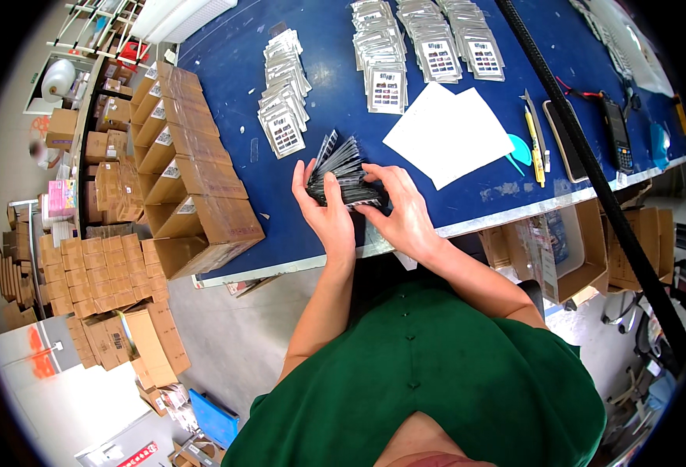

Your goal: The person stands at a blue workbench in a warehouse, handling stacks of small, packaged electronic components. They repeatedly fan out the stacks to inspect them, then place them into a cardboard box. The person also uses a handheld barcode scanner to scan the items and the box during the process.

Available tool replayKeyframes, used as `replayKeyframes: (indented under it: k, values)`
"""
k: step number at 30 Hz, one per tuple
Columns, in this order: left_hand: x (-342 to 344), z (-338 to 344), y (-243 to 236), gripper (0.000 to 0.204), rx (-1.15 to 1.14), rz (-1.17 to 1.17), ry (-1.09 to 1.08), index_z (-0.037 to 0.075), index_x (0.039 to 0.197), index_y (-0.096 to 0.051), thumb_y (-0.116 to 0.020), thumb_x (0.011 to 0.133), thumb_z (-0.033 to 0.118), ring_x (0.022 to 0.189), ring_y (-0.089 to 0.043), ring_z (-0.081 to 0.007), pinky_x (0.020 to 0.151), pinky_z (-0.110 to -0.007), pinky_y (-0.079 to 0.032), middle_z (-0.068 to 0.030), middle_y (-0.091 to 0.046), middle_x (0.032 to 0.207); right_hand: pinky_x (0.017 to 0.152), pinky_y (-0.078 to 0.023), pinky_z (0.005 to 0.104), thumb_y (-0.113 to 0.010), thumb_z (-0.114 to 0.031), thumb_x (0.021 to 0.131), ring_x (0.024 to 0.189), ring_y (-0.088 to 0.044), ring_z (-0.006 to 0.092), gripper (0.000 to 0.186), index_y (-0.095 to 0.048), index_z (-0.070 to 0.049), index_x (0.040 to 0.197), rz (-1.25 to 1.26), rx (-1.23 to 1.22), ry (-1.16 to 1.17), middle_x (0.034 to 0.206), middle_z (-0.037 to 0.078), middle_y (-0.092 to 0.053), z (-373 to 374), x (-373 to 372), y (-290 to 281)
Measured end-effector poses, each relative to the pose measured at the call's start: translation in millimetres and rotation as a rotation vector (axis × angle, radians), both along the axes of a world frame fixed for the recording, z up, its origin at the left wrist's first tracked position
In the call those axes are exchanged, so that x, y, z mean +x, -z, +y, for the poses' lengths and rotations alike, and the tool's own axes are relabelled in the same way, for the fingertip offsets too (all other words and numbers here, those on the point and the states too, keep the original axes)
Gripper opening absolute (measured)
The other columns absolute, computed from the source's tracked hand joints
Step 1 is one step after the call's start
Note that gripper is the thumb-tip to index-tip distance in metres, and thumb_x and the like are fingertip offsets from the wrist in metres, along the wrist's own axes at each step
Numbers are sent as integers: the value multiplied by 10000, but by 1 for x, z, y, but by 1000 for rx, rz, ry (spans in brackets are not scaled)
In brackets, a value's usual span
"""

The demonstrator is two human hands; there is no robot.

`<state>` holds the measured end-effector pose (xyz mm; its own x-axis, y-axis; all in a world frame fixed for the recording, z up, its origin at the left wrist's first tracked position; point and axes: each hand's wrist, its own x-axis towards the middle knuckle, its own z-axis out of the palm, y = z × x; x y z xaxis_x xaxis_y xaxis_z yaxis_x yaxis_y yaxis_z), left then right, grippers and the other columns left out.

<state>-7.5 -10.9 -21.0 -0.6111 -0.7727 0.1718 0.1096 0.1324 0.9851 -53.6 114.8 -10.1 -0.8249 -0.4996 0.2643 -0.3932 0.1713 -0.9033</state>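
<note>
A fanned stack of thin, dark-edged packets (341, 173) is held between both hands near the front edge of the blue table (296, 222). My left hand (329, 210) grips its left side, thumb laid across the near face. On the right side, my right hand (400, 206) pinches the stack between thumb and fingers. The packets stand on edge, spread at the top. Beyond them lies a row of overlapping flat printed packets (284, 132). Further right are more such rows, the closest one (386, 89) ending by two white paper sheets (448, 136).
Open cardboard boxes (203, 183) line the table's left edge. To the right lie a teal round piece (520, 149), a yellow cutter (534, 148), a phone-like slab (565, 140) and a handheld scanner (617, 134). A black strap or pole (584, 148) crosses the right side.
</note>
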Motion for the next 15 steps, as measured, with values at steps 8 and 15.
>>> replayKeyframes:
  k: [8, 15]
  values:
    - [0, 2, -2, 501, 39, 11, 13, -25, 1488, -370, -560, 1044, 107, 1130, -569, -175, 952, -302, -482, -171, -510, 1414, 983, -481, 424, -837, -44, 730, 1216, -560, 347, 450, -616, -22, 1122, 93, 1, 65, 1267, 132, -603, 0, 1, -5]
    - [0, 0, -1, 505, 13, -6, 13, -26, 1491, -369, -554, 1034, 82, 1162, -554, -190, 993, -323, -462, -176, -508, 1411, 972, -452, 431, -844, -47, 727, 1180, -566, 340, 509, -593, -35, 1171, 74, 1, 38, 1193, 128, -630, 0, -2, 0]
